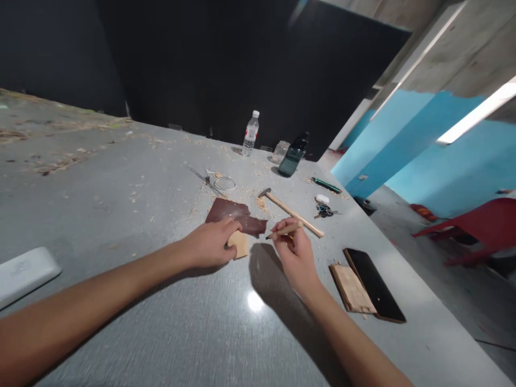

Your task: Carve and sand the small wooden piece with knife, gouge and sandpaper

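My left hand (pixel 212 242) is closed on a small flat piece of pale wood (pixel 241 245), pressing it against the tabletop. Its fingertips come close to a torn dark-brown sheet (pixel 231 211), which looks like sandpaper, just behind. In my right hand (pixel 294 252), a short wooden-handled tool (pixel 287 230) is pinched like a pen. Its dark tip points left toward the wood, with a gap between them; the exact kind of tip is too small to make out. Behind my right hand lies a hammer (pixel 292 209) with a wooden handle.
Wood shavings (pixel 262 203) are scattered about. Farther back stand a water bottle (pixel 250 134) and a dark bottle (pixel 293 156). A green-black cutter (pixel 326 185) and keys (pixel 324 209) lie right, near a phone (pixel 377 285) and a wood block (pixel 351 287). A white case (pixel 28 271) sits left.
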Tool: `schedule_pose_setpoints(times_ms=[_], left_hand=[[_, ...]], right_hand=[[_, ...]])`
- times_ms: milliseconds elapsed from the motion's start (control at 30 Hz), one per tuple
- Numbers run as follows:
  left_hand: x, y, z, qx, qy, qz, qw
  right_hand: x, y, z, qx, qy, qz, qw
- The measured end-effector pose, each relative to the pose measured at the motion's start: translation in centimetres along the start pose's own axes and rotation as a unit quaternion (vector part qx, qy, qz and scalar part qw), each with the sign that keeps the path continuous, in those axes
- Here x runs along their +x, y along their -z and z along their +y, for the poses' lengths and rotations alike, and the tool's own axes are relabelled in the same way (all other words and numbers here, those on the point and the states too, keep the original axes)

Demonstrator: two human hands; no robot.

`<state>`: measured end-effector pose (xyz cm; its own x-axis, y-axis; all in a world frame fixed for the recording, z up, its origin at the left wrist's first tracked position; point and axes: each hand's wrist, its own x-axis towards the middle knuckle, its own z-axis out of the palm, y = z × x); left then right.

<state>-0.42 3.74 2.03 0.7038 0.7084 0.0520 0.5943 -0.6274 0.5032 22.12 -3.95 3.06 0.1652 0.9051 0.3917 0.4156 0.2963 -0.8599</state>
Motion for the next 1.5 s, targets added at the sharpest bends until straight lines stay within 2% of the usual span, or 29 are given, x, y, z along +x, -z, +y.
schedule_pose_setpoints(times_ms=[100,200,300,367,500,567,667,833,967,1067,1233,1500], left_hand=[[-0.1,-0.5,-0.3,0.019,-0.051,-0.013,0.998],[-0.7,-1.0,-0.6,-0.019,-0.118,-0.026,0.993],[-1.3,-1.3,-0.8,-0.08,-0.16,-0.036,0.983],[-1.5,-1.4,-1.0,-0.103,-0.149,-0.031,0.983],[-1.3,-1.8,-1.4,-0.121,-0.132,-0.055,0.982],[-1.1,-2.1,-1.6,-0.124,-0.138,-0.067,0.98],[-1.0,-2.4,-1.6,-0.122,-0.123,-0.063,0.983],[-1.0,-2.1,-1.0,-0.104,-0.111,-0.048,0.987],[-1.0,-1.8,-0.5,-0.084,-0.102,-0.05,0.99],[-0.9,-1.6,-0.3,-0.078,-0.1,-0.05,0.991],[-0.9,-1.6,-0.1,-0.079,-0.091,-0.045,0.992],[-0.9,-2.3,-1.0,-0.078,-0.141,-0.015,0.987]], right_hand=[[-0.8,-0.4,-0.5,0.111,-0.071,0.032,0.991],[-1.1,-1.6,-0.7,0.245,-0.121,0.024,0.962],[-1.4,-3.0,-0.3,0.345,-0.139,-0.006,0.928],[-1.9,-3.5,0.2,0.365,-0.129,-0.027,0.922],[-3.5,-3.2,0.5,0.292,-0.095,-0.007,0.952],[-3.9,-2.7,0.3,0.232,-0.106,0.017,0.967],[-3.9,-2.3,-0.1,0.248,-0.136,0.024,0.959],[-3.2,-2.2,0.3,0.303,-0.175,-0.041,0.936],[-3.3,-1.8,0.7,0.28,-0.196,-0.071,0.937],[-3.4,-1.5,0.8,0.268,-0.185,-0.085,0.942],[-3.1,-1.7,0.9,0.254,-0.188,-0.071,0.946],[-2.7,-1.9,0.7,0.188,-0.167,-0.078,0.965]])
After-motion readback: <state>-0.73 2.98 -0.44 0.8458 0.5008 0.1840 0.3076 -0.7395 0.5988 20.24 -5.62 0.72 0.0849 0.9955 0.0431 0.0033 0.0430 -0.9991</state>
